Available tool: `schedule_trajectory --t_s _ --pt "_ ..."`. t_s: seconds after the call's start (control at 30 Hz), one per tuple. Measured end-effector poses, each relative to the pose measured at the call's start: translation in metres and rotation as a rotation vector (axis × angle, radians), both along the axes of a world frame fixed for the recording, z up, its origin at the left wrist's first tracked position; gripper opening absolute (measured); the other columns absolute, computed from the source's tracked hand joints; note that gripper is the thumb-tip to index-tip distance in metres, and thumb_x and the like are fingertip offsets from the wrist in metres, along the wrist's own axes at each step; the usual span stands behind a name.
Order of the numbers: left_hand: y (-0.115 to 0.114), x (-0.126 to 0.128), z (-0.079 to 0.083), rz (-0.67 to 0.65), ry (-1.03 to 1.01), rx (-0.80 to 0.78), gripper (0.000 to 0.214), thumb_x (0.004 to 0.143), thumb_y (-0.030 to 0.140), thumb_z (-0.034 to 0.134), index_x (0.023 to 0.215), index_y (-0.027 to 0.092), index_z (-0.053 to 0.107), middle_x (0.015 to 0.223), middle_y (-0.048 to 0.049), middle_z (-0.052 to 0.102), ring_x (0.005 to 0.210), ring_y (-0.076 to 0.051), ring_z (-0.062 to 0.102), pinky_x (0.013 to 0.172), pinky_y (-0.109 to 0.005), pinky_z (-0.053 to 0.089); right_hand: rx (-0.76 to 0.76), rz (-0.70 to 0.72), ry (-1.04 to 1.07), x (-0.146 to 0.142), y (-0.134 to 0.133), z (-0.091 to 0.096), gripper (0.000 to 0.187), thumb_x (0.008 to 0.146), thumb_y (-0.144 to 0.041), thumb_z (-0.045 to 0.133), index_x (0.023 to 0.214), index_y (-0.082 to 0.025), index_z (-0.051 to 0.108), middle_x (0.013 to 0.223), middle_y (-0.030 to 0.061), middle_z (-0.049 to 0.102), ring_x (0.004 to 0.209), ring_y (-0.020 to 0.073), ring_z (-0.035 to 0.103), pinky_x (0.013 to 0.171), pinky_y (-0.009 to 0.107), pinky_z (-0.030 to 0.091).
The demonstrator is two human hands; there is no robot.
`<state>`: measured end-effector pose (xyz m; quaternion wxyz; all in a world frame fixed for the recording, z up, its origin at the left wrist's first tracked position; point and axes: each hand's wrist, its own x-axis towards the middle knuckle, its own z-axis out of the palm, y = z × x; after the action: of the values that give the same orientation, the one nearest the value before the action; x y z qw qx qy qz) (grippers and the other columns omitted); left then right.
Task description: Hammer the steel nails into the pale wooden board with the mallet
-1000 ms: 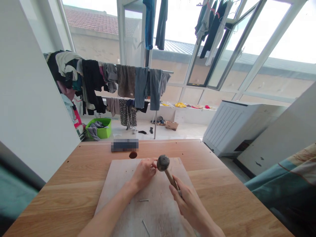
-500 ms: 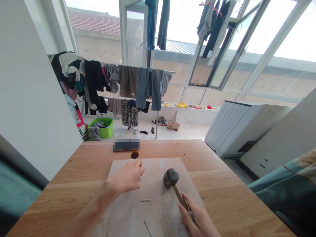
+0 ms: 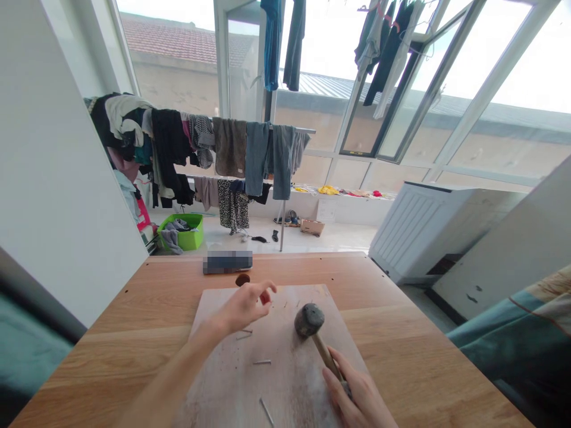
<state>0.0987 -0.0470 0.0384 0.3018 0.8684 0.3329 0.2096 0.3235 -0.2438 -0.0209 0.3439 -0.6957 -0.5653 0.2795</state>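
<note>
My right hand (image 3: pixel 354 386) is closed round the wooden handle of a mallet (image 3: pixel 309 320). The mallet's dark, rounded head rests on the right part of a pale wooden board (image 3: pixel 307 374). Over the board's far left part hovers my left hand (image 3: pixel 253 302), fingers curved and apart, with nothing visible in it. Just right of its fingertips, several thin nails (image 3: pixel 286 305) stand in a row near the board's far edge. Loose nails (image 3: pixel 244 334) lie below the left wrist, while another nail (image 3: pixel 262 362) lies mid-board and a longer nail (image 3: pixel 266 412) lies nearer me.
The board lies on a wooden table (image 3: pixel 401 345) with a round hole (image 3: pixel 242 279). A blurred dark object (image 3: pixel 227 261) sits at the table's far edge. Beyond stand a clothes rack (image 3: pixel 250 148), a green basket (image 3: pixel 190 238) and a white appliance (image 3: pixel 410 232).
My left hand has moved a little to the right and its fingers have spread, uncovering loose nails beneath the wrist. My right hand and the mallet have stayed in place.
</note>
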Motion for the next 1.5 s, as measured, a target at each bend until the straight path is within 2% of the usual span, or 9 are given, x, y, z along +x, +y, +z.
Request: schedule_trajectory --t_s 0.1,0.23,0.5,0.73,1.0,1.07,1.23,1.37,1.5 --pt "0.004 0.016 -0.024 0.085 -0.245 -0.045 0.015 0.086 0.022 0.06 0.097 0.021 0.07 0.086 -0.0001 0.075 0.079 -0.015 0.066 0.075 -0.026 0.047 0.021 0.001 0.006 0.001 0.0 -0.001 0.059 0.093 -0.061 0.042 0.126 -0.02 0.067 0.052 0.0004 0.065 0.065 0.0271 0.073 0.061 0.032 0.058" --pt "0.005 0.022 -0.042 0.103 -0.285 -0.054 0.01 0.085 0.02 0.061 0.087 0.019 0.071 0.085 -0.001 0.074 0.078 -0.015 0.065 0.071 -0.025 0.046 0.036 0.016 0.019 0.003 0.0 -0.002 0.055 0.094 -0.058 0.043 0.126 -0.02 0.068 0.05 0.0004 0.064 0.065 0.0272 0.073 0.064 0.032 0.059" --pt "0.007 0.012 -0.046 0.081 -0.29 -0.034 0.011 0.083 0.017 0.06 0.086 0.019 0.071 0.08 -0.0004 0.072 0.072 -0.014 0.061 0.067 -0.023 0.046 -0.021 0.048 0.018 0.006 0.0 -0.004 0.059 0.094 -0.059 0.04 0.131 -0.019 0.064 0.054 -0.0002 0.064 0.048 0.0217 0.065 0.052 0.029 0.054" --pt "0.005 0.012 -0.047 0.064 -0.239 -0.035 0.011 0.082 0.017 0.061 0.088 0.018 0.071 0.076 0.0001 0.07 0.069 -0.013 0.06 0.066 -0.023 0.047 0.049 -0.024 0.066 0.0 0.001 -0.004 0.058 0.092 -0.062 0.043 0.124 -0.02 0.067 0.053 -0.0003 0.063 0.055 0.0233 0.068 0.05 0.028 0.053" --pt "0.005 0.012 -0.045 0.066 -0.29 -0.068 0.021 0.082 0.016 0.06 0.102 0.019 0.068 0.083 -0.0003 0.073 0.069 -0.013 0.061 0.064 -0.022 0.048 -0.013 0.002 0.076 -0.023 0.022 0.027 0.059 0.097 -0.059 0.037 0.133 -0.017 0.057 0.06 -0.0042 0.057 0.032 0.0111 0.047 0.032 0.021 0.036" --pt "0.005 0.013 -0.044 0.077 -0.298 -0.079 0.026 0.081 0.016 0.06 0.105 0.018 0.067 0.081 0.0002 0.074 0.066 -0.012 0.06 0.062 -0.022 0.047 0.017 0.033 0.028 -0.033 0.033 0.036 0.057 0.098 -0.055 0.036 0.134 -0.017 0.057 0.064 -0.0025 0.06 0.036 0.0123 0.051 0.036 0.022 0.039" --pt "0.005 0.014 -0.042 0.063 -0.309 -0.062 0.033 0.075 0.012 0.058 0.107 0.016 0.064 0.073 0.0012 0.072 0.061 -0.012 0.056 0.059 -0.022 0.045 0.122 0.107 -0.091 -0.046 0.051 0.037 0.049 0.099 -0.05 0.041 0.127 -0.015 0.063 0.078 0.0063 0.074 0.071 0.0221 0.069 0.068 0.028 0.052" --pt "0.004 0.014 -0.043 0.068 -0.305 -0.116 0.027 0.078 0.016 0.06 0.105 0.016 0.061 0.08 -0.0012 0.074 0.063 -0.012 0.057 0.06 -0.023 0.045 0.08 0.061 -0.041 -0.04 0.04 0.028 0.056 0.097 -0.057 0.039 0.129 -0.016 0.062 0.073 0.0047 0.071 0.07 0.0232 0.071 0.061 0.028 0.052" --pt "0.005 0.013 -0.041 0.053 -0.284 -0.157 0.03 0.078 0.019 0.061 0.108 0.017 0.057 0.091 -0.003 0.072 0.067 -0.013 0.059 0.064 -0.025 0.047 0.023 0.055 -0.026 -0.027 0.02 0.021 0.058 0.096 -0.059 0.038 0.128 -0.018 0.063 0.073 0.0039 0.072 0.073 0.0242 0.073 0.071 0.031 0.055"
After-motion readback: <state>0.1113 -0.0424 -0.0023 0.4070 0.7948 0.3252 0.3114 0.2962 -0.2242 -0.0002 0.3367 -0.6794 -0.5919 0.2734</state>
